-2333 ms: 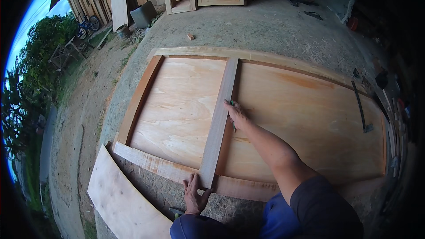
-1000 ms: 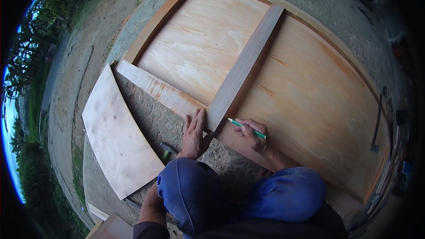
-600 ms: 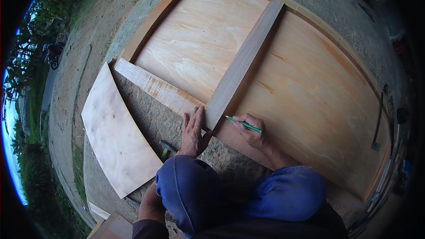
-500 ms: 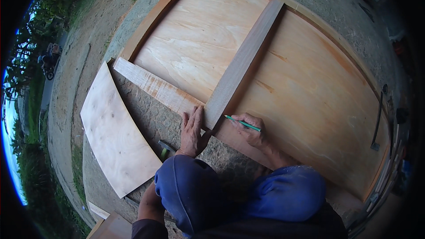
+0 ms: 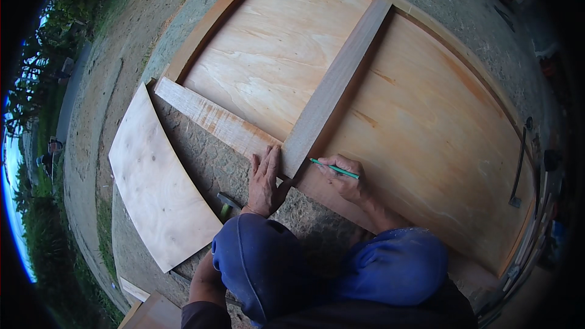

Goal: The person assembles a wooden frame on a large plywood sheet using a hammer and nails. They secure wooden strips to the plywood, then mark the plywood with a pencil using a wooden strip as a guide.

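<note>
My right hand (image 5: 344,178) is closed around a green pencil (image 5: 336,169). The pencil's tip is beside the edge of a greyish wooden crosspiece (image 5: 339,88), close to its near end. My left hand (image 5: 264,184) lies with fingers stretched out on the end of a near wooden rail (image 5: 213,117), right against the crosspiece. A second near rail (image 5: 329,198) runs on under my right hand and forearm. These pieces lie on a large framed plywood panel (image 5: 426,128), which the crosspiece spans from front to back.
A loose plywood sheet (image 5: 155,180) lies on the rough ground to the left. By my left wrist is a hammer-like tool (image 5: 226,203) with a green handle, partly hidden. A thin dark metal tool (image 5: 520,167) rests at the panel's right edge. My blue-clad knees (image 5: 390,265) are close in front.
My hands and the pencil stay almost in place. At the far left, a vehicle on the road has moved lower in the picture.
</note>
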The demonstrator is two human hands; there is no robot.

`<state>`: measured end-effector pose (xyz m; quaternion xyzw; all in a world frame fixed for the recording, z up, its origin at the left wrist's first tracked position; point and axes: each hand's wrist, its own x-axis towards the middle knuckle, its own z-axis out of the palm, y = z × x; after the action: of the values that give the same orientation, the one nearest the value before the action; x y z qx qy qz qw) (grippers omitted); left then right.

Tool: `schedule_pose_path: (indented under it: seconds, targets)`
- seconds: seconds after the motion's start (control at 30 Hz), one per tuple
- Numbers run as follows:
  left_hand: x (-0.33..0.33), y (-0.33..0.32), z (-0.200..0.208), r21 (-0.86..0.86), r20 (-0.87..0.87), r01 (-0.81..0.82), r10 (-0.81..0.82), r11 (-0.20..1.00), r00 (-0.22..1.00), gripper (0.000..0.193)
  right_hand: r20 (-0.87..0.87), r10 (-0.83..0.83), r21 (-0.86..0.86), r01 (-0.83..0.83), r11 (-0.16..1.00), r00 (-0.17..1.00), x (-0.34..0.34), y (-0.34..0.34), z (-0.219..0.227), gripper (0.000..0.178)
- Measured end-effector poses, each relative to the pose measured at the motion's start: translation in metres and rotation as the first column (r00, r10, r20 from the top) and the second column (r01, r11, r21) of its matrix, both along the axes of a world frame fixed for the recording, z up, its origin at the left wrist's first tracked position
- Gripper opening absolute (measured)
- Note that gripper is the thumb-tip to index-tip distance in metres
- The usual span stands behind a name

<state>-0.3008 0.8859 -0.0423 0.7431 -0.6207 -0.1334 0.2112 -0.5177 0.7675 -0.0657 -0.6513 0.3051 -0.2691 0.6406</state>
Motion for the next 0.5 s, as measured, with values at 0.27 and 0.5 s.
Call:
schedule_pose_path:
  seconds: [0.27, 0.5]
  targets:
    - [0.000, 0.001, -0.003, -0.004, -0.002, -0.006, 0.006, 1.000, 1.000, 0.093, -0.036, 0.007, 0.106, -0.004, 0.994, 0.999, 0.003, -0.001, 0.014, 0.016]
    - [0.000, 0.001, -0.003, -0.004, -0.006, -0.003, 0.003, 1.000, 1.000, 0.093, -0.046, 0.014, 0.149, -0.007, 0.989, 0.999, 0.001, -0.002, 0.012, 0.018]
